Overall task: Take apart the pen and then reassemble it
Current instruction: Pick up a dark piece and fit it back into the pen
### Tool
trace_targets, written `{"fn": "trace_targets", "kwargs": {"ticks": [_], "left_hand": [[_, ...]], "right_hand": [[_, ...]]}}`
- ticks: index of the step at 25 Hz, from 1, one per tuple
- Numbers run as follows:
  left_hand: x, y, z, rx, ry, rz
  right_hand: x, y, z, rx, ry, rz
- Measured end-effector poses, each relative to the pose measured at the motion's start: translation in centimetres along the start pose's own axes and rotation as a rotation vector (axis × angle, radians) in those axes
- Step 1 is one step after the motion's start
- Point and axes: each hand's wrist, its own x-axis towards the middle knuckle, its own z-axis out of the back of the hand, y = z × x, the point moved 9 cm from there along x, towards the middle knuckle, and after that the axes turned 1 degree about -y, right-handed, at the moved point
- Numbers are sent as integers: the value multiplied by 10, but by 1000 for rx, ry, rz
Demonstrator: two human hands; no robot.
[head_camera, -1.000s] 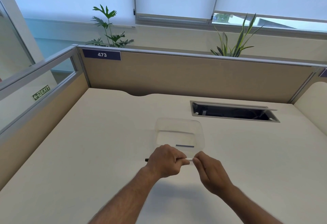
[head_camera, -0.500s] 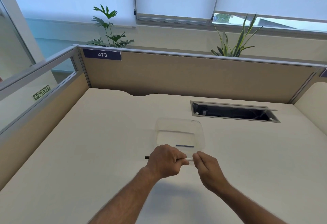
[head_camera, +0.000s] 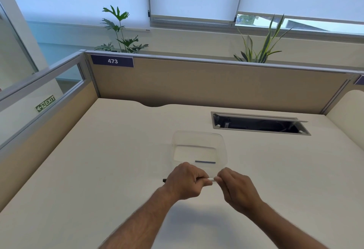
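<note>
Left hand: fist wrapped around the pen.
Right hand: fingertips pinching the pen's white right end.
Pen: level above the desk.
Tray: clear, just beyond; holds one dark part.
Progress: seemingly mid-task; direction unclear.

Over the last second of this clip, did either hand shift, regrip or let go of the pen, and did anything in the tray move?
Very little changed. The right hand edged slightly up and toward the left hand, its fingertips staying pinched on the white end of the pen. The left hand kept its fist around the barrel, dark tip poking out left. Nothing was let go. The thin dark part in the clear tray stayed put.
</note>
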Motion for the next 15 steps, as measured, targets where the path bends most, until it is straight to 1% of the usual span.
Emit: {"fn": "trace_targets", "kwargs": {"ticks": [2,3,4,6,8,9,10,12,13,14,15], "left_hand": [[-1,0,-6,-32,40,3],[-1,-1,-8,-34,48,0],[-1,-1,-9,-27,46,-4],[0,0,-5,18,17,-19],[1,-2,-1,124,-21,-65],[0,-4,1,183,-42,-92],[-1,-5,3,229,-67,-115],[-4,-7,6,281,-114,-140],[-5,-8,6,298,-129,-143],[-6,-8,5,310,-140,-142],[-6,-9,5,318,-151,-139]], "right_hand": [[1,5,4,-36,-46,114],[2,6,4,-48,-59,121],[2,7,5,-53,-76,107],[3,6,5,5,-99,12],[6,-1,-5,90,-38,-183],[8,-7,-13,137,27,-314],[6,-17,-25,229,137,-477],[-11,-32,-48,608,359,-891],[-20,-32,-55,781,434,-1055],[-25,-31,-57,877,483,-1147],[-28,-32,-57,901,516,-1182]]}}
